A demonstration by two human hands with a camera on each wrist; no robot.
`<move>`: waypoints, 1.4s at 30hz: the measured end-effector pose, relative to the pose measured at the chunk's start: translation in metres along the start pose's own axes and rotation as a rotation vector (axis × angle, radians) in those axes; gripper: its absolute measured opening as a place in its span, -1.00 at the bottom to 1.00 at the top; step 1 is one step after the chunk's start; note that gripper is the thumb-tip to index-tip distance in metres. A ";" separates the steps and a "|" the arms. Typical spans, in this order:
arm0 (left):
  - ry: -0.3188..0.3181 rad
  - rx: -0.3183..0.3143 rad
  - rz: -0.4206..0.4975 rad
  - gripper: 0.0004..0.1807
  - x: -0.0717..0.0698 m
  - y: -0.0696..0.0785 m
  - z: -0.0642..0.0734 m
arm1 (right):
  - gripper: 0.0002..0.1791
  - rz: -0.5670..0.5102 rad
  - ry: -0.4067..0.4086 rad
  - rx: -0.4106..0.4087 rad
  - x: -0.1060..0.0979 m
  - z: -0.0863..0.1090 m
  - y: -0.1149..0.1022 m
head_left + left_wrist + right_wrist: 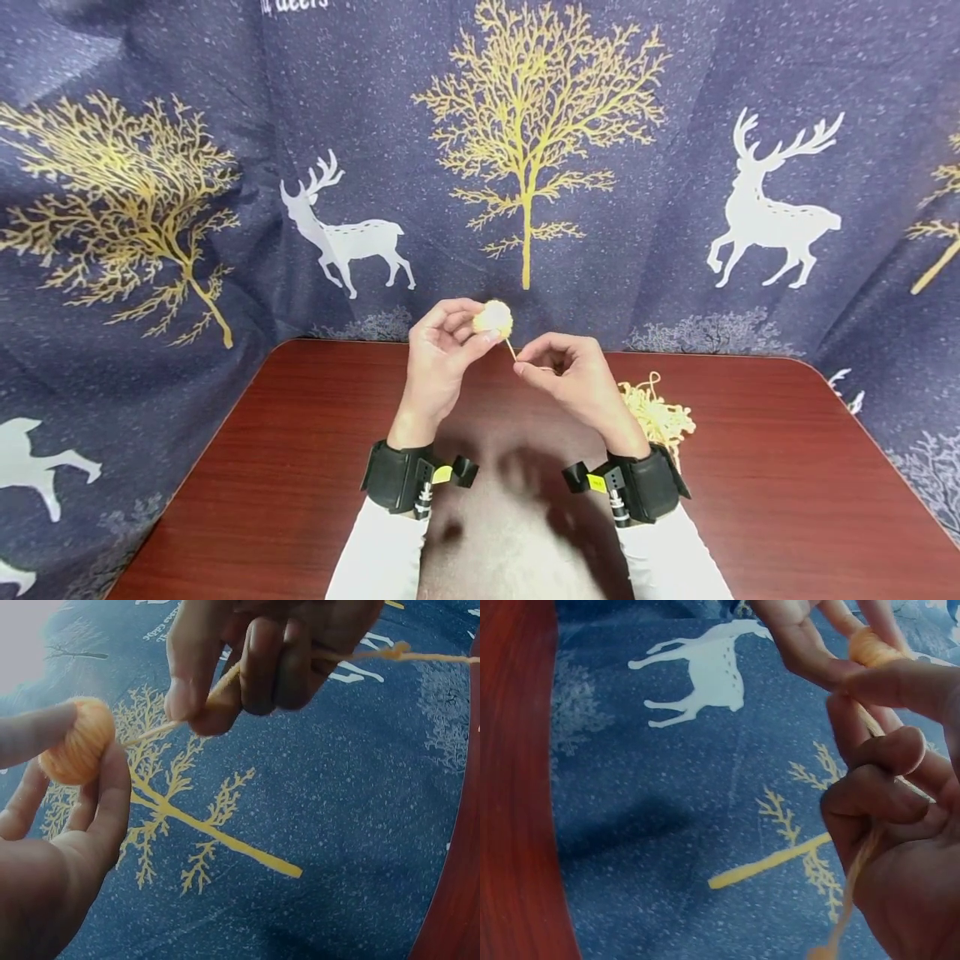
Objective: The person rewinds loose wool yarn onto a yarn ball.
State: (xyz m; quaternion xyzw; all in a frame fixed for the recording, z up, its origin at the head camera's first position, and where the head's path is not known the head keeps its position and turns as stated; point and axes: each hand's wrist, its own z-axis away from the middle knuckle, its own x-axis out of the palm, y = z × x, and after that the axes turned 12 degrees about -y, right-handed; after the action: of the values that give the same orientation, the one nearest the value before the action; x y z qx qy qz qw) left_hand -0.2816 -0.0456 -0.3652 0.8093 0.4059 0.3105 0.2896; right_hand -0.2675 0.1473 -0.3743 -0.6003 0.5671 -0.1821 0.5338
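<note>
A small ball of yellow yarn is held up between the thumb and fingers of my left hand. In the left wrist view the yarn ball shows its wound strands, with a thumb on one side and fingertips on the other. From it a strand runs to my right hand, which pinches it between thumb and forefinger. The right wrist view shows the strand passing under the curled fingers and trailing out below the palm, with a knot-like lump on it.
A loose tangled heap of yellow yarn lies on the reddish-brown table, beside my right forearm. Behind the table hangs a dark blue cloth printed with trees and deer. Black camera straps wrap both wrists.
</note>
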 end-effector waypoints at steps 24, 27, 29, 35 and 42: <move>0.123 0.014 -0.165 -0.64 0.004 -0.004 0.001 | -0.90 0.063 -0.059 0.014 -0.006 0.005 -0.011; 0.124 0.022 -0.166 -0.64 0.004 -0.005 0.000 | -0.90 0.075 -0.063 0.023 -0.005 0.004 -0.010; 0.128 0.025 -0.178 -0.63 0.004 -0.005 0.000 | -0.89 0.082 -0.064 0.024 -0.005 0.004 -0.009; 0.139 0.041 -0.236 -0.64 0.004 -0.006 0.000 | -0.90 0.085 -0.060 0.019 -0.005 0.005 -0.010; 0.166 0.065 -0.279 -0.65 0.003 -0.006 0.000 | -0.90 0.097 -0.025 0.028 -0.005 0.003 -0.010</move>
State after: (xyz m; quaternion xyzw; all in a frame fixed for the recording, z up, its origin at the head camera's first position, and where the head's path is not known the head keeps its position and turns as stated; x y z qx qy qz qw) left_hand -0.2831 -0.0404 -0.3683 0.7257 0.5466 0.3197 0.2688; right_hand -0.2613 0.1514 -0.3648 -0.5670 0.5862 -0.1565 0.5572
